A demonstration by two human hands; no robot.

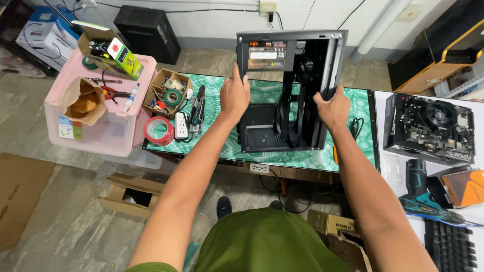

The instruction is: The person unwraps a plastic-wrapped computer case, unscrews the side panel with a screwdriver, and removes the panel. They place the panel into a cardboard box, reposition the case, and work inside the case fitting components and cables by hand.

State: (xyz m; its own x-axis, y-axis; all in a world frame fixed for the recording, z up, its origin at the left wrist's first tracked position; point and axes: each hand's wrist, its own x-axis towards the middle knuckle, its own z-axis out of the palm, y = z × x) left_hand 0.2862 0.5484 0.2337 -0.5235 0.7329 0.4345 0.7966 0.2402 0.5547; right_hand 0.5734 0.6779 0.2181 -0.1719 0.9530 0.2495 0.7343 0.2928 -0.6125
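A black open computer case stands on the green marbled table, its open side toward me with black cables hanging inside. My left hand grips the case's left edge. Along the right edge my right hand is closed on the frame. A power supply with a label sits in the top of the case.
A motherboard with a cooler lies on a white table at right, beside a teal power drill and a keyboard. At left are a pink storage bin, a red tape roll and a small cardboard box of tools. Cardboard boxes lie on the floor.
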